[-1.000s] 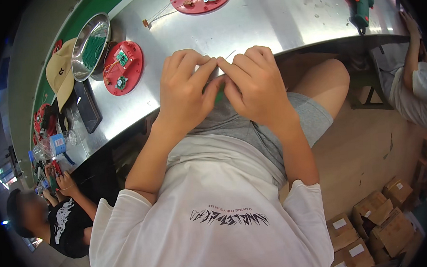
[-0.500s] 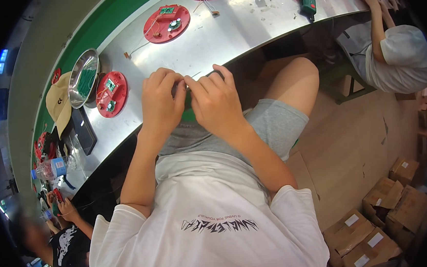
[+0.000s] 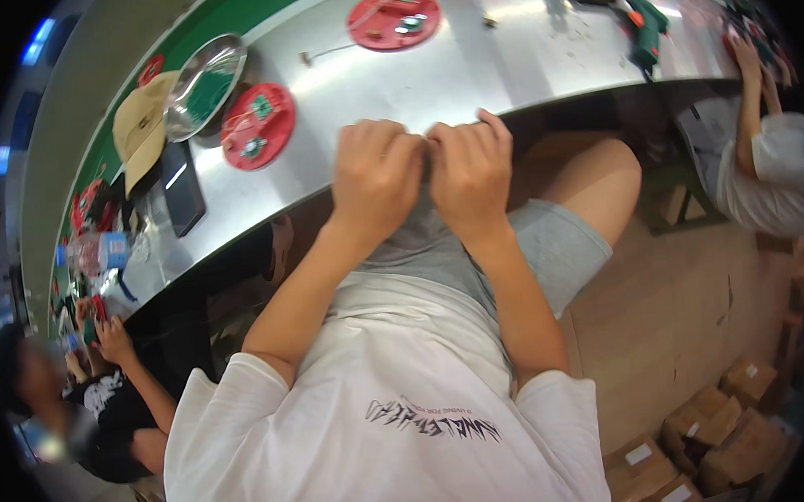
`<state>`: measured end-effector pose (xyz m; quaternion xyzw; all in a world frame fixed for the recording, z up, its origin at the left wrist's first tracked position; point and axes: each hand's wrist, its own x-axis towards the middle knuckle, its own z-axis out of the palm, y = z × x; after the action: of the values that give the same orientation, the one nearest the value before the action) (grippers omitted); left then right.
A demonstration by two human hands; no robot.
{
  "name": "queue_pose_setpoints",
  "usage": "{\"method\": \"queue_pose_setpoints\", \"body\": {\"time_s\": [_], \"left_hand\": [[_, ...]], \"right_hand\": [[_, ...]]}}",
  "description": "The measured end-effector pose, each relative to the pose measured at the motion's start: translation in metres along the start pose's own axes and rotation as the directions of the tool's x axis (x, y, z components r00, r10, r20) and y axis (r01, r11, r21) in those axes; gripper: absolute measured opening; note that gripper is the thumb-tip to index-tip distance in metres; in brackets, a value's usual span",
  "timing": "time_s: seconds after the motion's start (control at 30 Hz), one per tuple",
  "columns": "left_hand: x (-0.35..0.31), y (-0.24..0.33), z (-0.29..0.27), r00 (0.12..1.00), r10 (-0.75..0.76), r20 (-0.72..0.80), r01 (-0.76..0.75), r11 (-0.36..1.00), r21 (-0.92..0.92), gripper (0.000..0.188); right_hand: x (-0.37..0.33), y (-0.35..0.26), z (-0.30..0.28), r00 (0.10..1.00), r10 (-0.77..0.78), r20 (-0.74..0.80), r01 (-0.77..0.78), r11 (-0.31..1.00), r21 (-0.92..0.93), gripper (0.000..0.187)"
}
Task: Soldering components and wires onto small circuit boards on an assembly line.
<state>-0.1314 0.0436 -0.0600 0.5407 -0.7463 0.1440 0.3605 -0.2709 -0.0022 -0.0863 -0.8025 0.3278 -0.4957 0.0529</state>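
Observation:
My left hand (image 3: 376,174) and my right hand (image 3: 471,175) are held close together above my lap, at the near edge of the metal table (image 3: 328,99). Both have curled fingers, and their thumbs and index fingers almost meet. Whatever they pinch is hidden behind the fingers. One finger of the right hand sticks up. Left of my hands, a red disc (image 3: 277,134) carries a small green circuit board and wires. Farther off lies a second red disc (image 3: 372,32) of the same kind, with a thin wire and connector trailing to its left.
A steel bowl (image 3: 217,53) with green pieces, a beige cap (image 3: 139,129), a dark phone (image 3: 182,195) and a plastic bottle (image 3: 96,253) stand at left. A green glue gun (image 3: 650,35) lies at far right. Co-workers sit on both sides; cardboard boxes (image 3: 707,416) stack at lower right.
The view has turned, so the table's things sit farther right and higher. My hands stay together but have rotated, and the small pale bit seen between the fingertips earlier no longer shows.

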Motion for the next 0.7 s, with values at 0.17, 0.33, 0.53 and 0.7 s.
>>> {"method": "queue_pose_setpoints", "body": {"time_s": [0.17, 0.33, 0.53, 0.7], "left_hand": [[-0.006, 0.001, -0.005, 1.0, -0.001, 0.026, 0.002, 1.0, -0.025, 0.018], [0.002, -0.008, -0.025, 0.999, 0.036, 0.032, -0.035, 0.999, -0.029, 0.016], [0.042, -0.088, -0.102, 0.998, 0.037, -0.052, -0.028, 0.985, 0.169, 0.013], [0.018, -0.21, -0.157, 0.922, -0.381, 0.07, 0.332, 0.871, 0.362, 0.01]], "right_hand": [[-0.01, -0.011, 0.002, 0.993, 0.111, 0.027, -0.107, 0.986, -0.125, 0.004], [-0.003, -0.018, -0.006, 0.999, 0.031, 0.012, -0.032, 0.999, 0.01, 0.011], [0.047, -0.025, -0.067, 0.95, 0.054, 0.308, -0.163, 0.926, 0.339, 0.046], [0.061, 0.074, -0.086, 0.901, 0.432, 0.022, -0.428, 0.883, 0.191, 0.032]]}}
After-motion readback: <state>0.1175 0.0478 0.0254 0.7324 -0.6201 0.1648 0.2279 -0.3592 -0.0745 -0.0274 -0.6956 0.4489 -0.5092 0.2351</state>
